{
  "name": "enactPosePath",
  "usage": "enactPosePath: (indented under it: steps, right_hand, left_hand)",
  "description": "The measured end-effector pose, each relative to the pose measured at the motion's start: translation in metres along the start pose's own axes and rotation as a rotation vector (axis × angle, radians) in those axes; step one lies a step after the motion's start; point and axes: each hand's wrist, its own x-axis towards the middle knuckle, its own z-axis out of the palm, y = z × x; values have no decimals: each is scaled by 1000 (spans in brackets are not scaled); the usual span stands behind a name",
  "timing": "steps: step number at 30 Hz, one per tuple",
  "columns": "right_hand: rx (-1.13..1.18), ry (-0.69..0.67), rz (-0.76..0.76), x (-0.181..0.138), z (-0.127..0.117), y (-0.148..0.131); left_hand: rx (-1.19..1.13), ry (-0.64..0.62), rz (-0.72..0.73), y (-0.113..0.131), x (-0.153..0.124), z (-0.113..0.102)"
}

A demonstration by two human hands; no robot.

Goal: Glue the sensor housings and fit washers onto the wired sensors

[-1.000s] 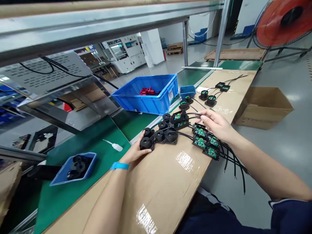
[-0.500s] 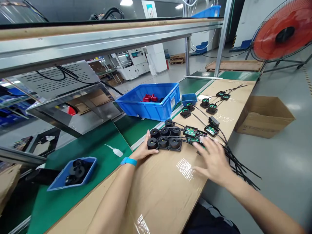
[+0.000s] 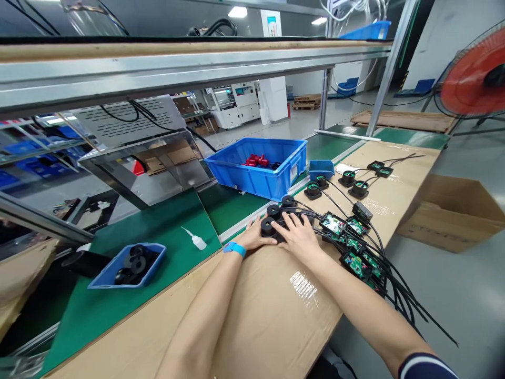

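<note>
Has just brought right hand (image 3: pixel 298 239) to black round plastic housings (image 3: pixel 268 227) on brown cardboard-covered tabletop (image 3: pixel 268 321), with spread fingers and loose grip; keeps left hand (image 3: pixel 251 236) against their left end, with grip impossible to judge as closed or not. Now seems to steady them two-handed, away from green circuit boards in black square cases (image 3: pixel 355 263). Hides several housings beneath right hand; farther off, leaves dark contents (image 3: pixel 275 166) of blue plastic crate (image 3: pixel 256 178) indistinct.

Black round housings (image 3: pixel 268 227), squat cylinders with a hole in the top, stand upright and close together at the centre of the frame, several partly hidden. Black cables (image 3: pixel 311 212) run rightward from them toward black-framed green circuit boards (image 3: pixel 356 262), clustered right of centre.
</note>
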Motion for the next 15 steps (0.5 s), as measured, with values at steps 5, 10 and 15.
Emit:
enactPosePath:
  steps: [5, 10, 15]
  right_hand:
    - [-85, 81, 81, 4, 6, 24]
    - [-156, 243, 49, 4, 7, 26]
    - [-16, 438, -162, -6, 4, 14]
  left_hand:
    - [14, 49, -11, 23, 31, 6]
    - [2, 132, -46, 51, 18, 8]
    - [-42, 123, -103, 76, -57, 16]
